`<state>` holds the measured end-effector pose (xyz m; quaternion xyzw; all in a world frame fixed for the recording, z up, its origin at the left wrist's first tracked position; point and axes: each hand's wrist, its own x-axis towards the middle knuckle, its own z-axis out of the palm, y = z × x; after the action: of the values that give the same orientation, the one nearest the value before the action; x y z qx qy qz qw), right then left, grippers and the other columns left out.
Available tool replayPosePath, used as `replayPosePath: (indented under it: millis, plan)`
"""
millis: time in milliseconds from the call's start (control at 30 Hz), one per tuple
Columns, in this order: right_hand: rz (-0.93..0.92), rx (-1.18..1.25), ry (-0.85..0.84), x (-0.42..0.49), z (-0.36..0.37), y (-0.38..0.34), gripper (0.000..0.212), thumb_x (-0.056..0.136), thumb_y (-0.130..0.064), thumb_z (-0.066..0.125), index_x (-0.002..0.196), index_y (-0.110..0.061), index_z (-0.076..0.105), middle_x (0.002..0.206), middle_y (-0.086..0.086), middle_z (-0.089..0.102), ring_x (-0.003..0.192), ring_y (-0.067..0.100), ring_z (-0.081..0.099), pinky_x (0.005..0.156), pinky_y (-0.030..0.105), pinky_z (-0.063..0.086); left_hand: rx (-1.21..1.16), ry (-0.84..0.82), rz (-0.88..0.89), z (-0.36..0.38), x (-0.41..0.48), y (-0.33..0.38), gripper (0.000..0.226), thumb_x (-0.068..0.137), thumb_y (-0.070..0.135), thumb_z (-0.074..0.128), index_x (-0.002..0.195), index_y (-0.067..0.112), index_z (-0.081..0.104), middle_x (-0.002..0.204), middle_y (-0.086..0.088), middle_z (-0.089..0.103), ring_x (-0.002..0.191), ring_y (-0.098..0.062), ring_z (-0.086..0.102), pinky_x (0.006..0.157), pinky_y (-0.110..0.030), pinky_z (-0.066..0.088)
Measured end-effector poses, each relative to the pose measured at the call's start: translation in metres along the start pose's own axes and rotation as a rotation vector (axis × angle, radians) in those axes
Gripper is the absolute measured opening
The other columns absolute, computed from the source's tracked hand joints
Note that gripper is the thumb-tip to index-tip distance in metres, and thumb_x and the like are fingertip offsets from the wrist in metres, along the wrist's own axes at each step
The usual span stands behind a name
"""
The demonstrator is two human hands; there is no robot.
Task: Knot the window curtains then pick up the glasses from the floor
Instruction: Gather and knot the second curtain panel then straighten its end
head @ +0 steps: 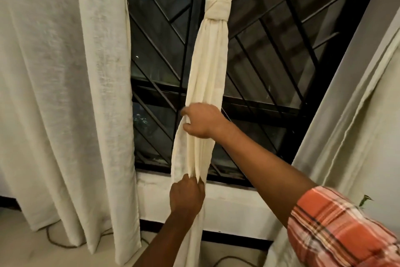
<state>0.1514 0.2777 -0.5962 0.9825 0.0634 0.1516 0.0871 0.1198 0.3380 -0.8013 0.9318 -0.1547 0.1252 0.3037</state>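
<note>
Hanging in front of the black diagonal-barred window grille (270,50), the narrow cream fabric curtain (205,72) carries a tight knot (217,8) high up. The right hand (201,120) curls round the gathered cloth at the grille's mid rail; the left hand (187,194) pinches its folds at the grille's bottom edge. A wide off-white curtain (65,93) hangs left of the grille.

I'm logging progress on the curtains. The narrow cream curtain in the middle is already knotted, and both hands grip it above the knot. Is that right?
Not above: the head view shows the knot high on the cream curtain, with the right hand and the left hand both gripping it below the knot.
</note>
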Motion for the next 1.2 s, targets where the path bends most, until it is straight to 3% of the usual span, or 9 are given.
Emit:
replayPosePath:
  millis: [67, 233, 300, 400, 633, 767, 967, 1067, 1200]
  plan:
    - [0.059, 0.007, 0.052, -0.001, 0.008, -0.003, 0.039, 0.088, -0.031, 0.053, 0.123, -0.017, 0.057, 0.118, 0.006, 0.059, 0.105, 0.030, 0.058, 0.086, 0.043, 0.048, 0.058, -0.010, 0.010, -0.005, 0.003, -0.007, 0.040, 0.100, 0.038, 0.031, 0.105, 0.014, 0.063, 0.101, -0.002, 0.065, 0.088, -0.019, 0.066, 0.078, -0.029, 0.050]
    - [0.230, -0.108, 0.701, 0.014, -0.014, 0.004, 0.034, 0.085, -0.028, 0.054, 0.115, -0.014, 0.060, 0.109, 0.008, 0.059, 0.093, 0.029, 0.057, 0.076, 0.043, 0.045, 0.166, -0.048, 0.057, -0.010, 0.006, -0.019, 0.042, 0.099, 0.039, 0.030, 0.096, 0.014, 0.064, 0.100, -0.001, 0.065, 0.086, -0.019, 0.066, 0.075, -0.028, 0.045]
    - [0.283, -0.058, 0.639, 0.022, -0.029, 0.003, 0.027, 0.087, -0.028, 0.052, 0.107, -0.014, 0.063, 0.104, 0.006, 0.062, 0.095, 0.028, 0.057, 0.076, 0.041, 0.046, 0.167, -0.059, 0.096, -0.007, 0.005, -0.018, 0.042, 0.099, 0.039, 0.031, 0.093, 0.014, 0.064, 0.098, -0.001, 0.065, 0.084, -0.021, 0.065, 0.075, -0.028, 0.044]
    - [0.300, 0.028, 0.356, 0.022, -0.021, -0.003, 0.015, 0.085, -0.020, 0.055, 0.094, -0.011, 0.063, 0.098, 0.008, 0.064, 0.094, 0.029, 0.060, 0.071, 0.035, 0.043, 0.130, -0.038, 0.142, -0.003, 0.003, -0.013, 0.040, 0.098, 0.037, 0.034, 0.091, 0.012, 0.065, 0.095, -0.004, 0.067, 0.081, -0.023, 0.066, 0.074, -0.030, 0.046]
    - [0.216, -0.071, -0.146, -0.049, 0.099, -0.047, 0.018, 0.092, -0.023, 0.059, 0.103, -0.011, 0.064, 0.102, 0.009, 0.067, 0.090, 0.025, 0.066, 0.069, 0.031, 0.048, 0.122, -0.148, 0.163, 0.002, -0.003, -0.015, 0.026, 0.099, 0.026, 0.038, 0.103, 0.013, 0.061, 0.105, -0.005, 0.065, 0.094, -0.021, 0.064, 0.080, -0.027, 0.047]
    - [0.198, 0.034, -0.100, -0.058, 0.095, -0.048, 0.016, 0.092, -0.018, 0.056, 0.102, -0.009, 0.064, 0.100, 0.011, 0.067, 0.089, 0.028, 0.066, 0.069, 0.033, 0.048, 0.155, -0.174, 0.171, 0.004, -0.002, -0.023, 0.029, 0.101, 0.030, 0.034, 0.108, 0.016, 0.058, 0.110, -0.002, 0.064, 0.099, -0.017, 0.062, 0.082, -0.023, 0.044]
    - [0.312, -0.048, 0.598, -0.037, 0.071, -0.033, 0.021, 0.083, -0.019, 0.061, 0.102, -0.013, 0.068, 0.087, 0.009, 0.066, 0.074, 0.030, 0.063, 0.067, 0.036, 0.047, 0.051, -0.093, 0.110, 0.008, -0.006, -0.013, 0.041, 0.100, 0.038, 0.034, 0.096, 0.011, 0.065, 0.095, -0.007, 0.063, 0.083, -0.025, 0.065, 0.071, -0.032, 0.049]
    - [0.312, 0.010, 0.352, -0.043, 0.089, -0.029, 0.011, 0.085, -0.010, 0.056, 0.087, -0.010, 0.067, 0.083, 0.009, 0.066, 0.074, 0.027, 0.063, 0.059, 0.031, 0.041, 0.045, -0.070, 0.137, 0.015, -0.008, -0.016, 0.038, 0.099, 0.036, 0.036, 0.101, 0.011, 0.065, 0.096, -0.007, 0.064, 0.083, -0.025, 0.065, 0.072, -0.032, 0.051]
    - [0.274, 0.091, -0.066, -0.063, 0.132, -0.042, 0.011, 0.088, -0.012, 0.056, 0.090, -0.009, 0.066, 0.091, 0.011, 0.067, 0.083, 0.027, 0.066, 0.063, 0.030, 0.043, 0.071, -0.187, 0.130, 0.025, -0.001, -0.026, 0.024, 0.097, 0.025, 0.043, 0.100, 0.012, 0.064, 0.099, -0.005, 0.068, 0.089, -0.021, 0.065, 0.080, -0.029, 0.050]
